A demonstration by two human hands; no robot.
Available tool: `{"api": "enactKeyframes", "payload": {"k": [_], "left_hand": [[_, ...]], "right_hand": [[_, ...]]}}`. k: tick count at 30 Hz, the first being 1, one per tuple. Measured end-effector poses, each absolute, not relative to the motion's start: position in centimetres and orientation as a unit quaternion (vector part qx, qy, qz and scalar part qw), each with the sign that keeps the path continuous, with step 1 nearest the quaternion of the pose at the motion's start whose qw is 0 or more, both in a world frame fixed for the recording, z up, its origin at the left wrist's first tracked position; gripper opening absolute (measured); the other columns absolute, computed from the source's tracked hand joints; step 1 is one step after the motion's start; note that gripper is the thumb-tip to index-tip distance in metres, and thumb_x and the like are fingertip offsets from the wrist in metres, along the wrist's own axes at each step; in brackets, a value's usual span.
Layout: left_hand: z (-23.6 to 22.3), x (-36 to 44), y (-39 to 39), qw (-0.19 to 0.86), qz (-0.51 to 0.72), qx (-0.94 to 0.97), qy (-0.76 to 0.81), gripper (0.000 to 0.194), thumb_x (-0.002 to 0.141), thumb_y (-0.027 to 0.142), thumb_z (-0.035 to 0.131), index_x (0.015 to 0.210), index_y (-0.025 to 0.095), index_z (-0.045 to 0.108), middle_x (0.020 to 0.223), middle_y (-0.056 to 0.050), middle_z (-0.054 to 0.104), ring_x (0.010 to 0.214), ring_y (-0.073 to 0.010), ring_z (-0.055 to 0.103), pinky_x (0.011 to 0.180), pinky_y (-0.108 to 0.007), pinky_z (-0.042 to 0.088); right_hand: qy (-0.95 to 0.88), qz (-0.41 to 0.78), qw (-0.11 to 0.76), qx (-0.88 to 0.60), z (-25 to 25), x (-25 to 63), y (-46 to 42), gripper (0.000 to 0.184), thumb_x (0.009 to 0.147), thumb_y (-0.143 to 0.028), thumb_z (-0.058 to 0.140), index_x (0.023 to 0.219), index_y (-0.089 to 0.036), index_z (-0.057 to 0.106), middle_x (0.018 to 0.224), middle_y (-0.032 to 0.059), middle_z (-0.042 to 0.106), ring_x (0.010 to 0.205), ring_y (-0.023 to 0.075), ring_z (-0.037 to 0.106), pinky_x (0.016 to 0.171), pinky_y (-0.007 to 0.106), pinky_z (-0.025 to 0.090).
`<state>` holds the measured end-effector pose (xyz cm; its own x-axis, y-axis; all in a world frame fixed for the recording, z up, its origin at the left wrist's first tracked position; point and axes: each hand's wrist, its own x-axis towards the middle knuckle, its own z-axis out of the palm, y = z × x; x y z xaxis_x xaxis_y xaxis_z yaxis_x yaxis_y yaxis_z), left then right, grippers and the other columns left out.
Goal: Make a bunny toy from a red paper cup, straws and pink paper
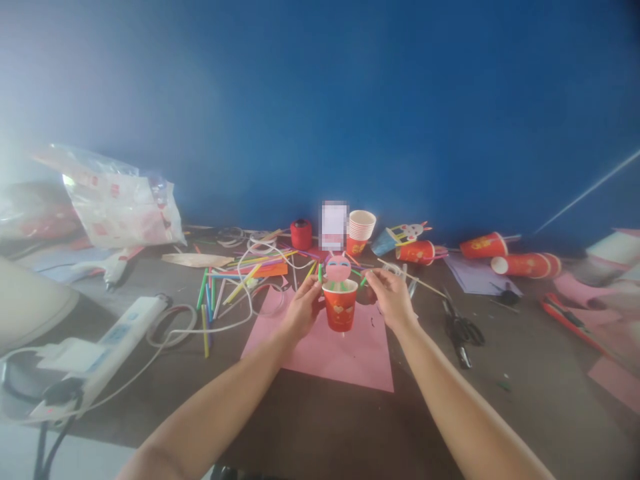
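Note:
In front of me a red paper cup (341, 313) with gold heart shapes stands upright between my hands. A small pink paper figure (339, 269) with blue eyes rises out of its mouth, and bits of green show inside the rim. My left hand (304, 308) is closed at the cup's left side, with a short green straw piece (321, 272) sticking up from its fingertips. On the other side, my right hand (393, 298) pinches another green straw piece (364, 279) between thumb and finger. Whether either straw joins the cup or the figure, I cannot tell.
Pink paper (345, 367) lies beneath the cup. Loose coloured straws (215, 293), a power strip (113, 340) and a glue gun (115, 270) are leftward. Rightward are black scissors (463, 327), tipped red cups (530, 265) and a red cutter (570, 320). Stacked cups (361, 230) stand behind.

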<state>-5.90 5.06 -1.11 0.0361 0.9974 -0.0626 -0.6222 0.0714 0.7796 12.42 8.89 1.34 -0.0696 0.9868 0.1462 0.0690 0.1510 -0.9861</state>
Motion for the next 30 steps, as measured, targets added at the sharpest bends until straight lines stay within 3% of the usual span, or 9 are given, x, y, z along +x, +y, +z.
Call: {"api": "enactKeyframes", "payload": {"k": [11, 19, 23, 25, 30], "left_hand": [[-0.8, -5.6, 4.8, 0.623, 0.626, 0.333, 0.332, 0.017, 0.076, 0.033, 0.065, 0.082, 0.019, 0.056, 0.081, 0.002, 0.057, 0.068, -0.0088, 0.053, 0.061, -0.019, 0.041], [-1.1, -5.7, 5.1, 0.628, 0.634, 0.311, 0.327, 0.016, 0.077, 0.032, 0.063, 0.084, 0.02, 0.056, 0.077, 0.003, 0.058, 0.063, -0.0083, 0.053, 0.059, -0.02, 0.04], [-1.4, -6.0, 5.4, 0.621, 0.654, 0.285, 0.325, 0.016, 0.077, 0.032, 0.063, 0.085, 0.021, 0.055, 0.08, 0.002, 0.06, 0.066, -0.0096, 0.055, 0.061, -0.021, 0.041], [-1.5, -6.1, 5.5, 0.61, 0.661, 0.284, 0.333, 0.016, 0.077, 0.033, 0.062, 0.086, 0.021, 0.056, 0.081, 0.002, 0.061, 0.067, -0.0098, 0.056, 0.063, -0.022, 0.042], [-1.4, -5.5, 4.9, 0.582, 0.666, 0.329, 0.33, 0.034, 0.078, 0.04, 0.06, 0.106, 0.021, 0.054, 0.106, -0.005, 0.061, 0.092, -0.0177, 0.059, 0.077, -0.027, 0.045]], "right_hand": [[-0.611, 0.463, 0.478, -0.428, 2.5, 12.1, 8.1, 0.027, 0.078, -0.042, 0.061, 0.069, -0.016, 0.059, 0.047, -0.0046, 0.048, 0.043, 0.0085, 0.043, 0.044, 0.021, 0.035], [-0.603, 0.485, 0.469, -0.426, 2.4, 12.2, 8.2, 0.029, 0.077, -0.043, 0.062, 0.085, -0.015, 0.067, 0.047, -0.0067, 0.043, 0.041, 0.0064, 0.037, 0.04, 0.02, 0.03], [-0.588, 0.549, 0.446, -0.393, 2.0, 12.1, 8.4, 0.033, 0.075, -0.04, 0.065, 0.098, -0.016, 0.061, 0.051, -0.007, 0.049, 0.042, 0.0079, 0.044, 0.042, 0.021, 0.036], [-0.578, 0.565, 0.447, -0.384, 1.9, 12.0, 8.5, 0.032, 0.073, -0.038, 0.066, 0.096, -0.016, 0.059, 0.055, -0.0062, 0.052, 0.044, 0.0083, 0.047, 0.043, 0.021, 0.038], [-0.585, 0.538, 0.449, -0.408, 1.8, 11.6, 8.1, 0.026, 0.074, -0.04, 0.065, 0.079, -0.016, 0.058, 0.05, -0.0048, 0.053, 0.044, 0.0085, 0.047, 0.044, 0.022, 0.039]]}}
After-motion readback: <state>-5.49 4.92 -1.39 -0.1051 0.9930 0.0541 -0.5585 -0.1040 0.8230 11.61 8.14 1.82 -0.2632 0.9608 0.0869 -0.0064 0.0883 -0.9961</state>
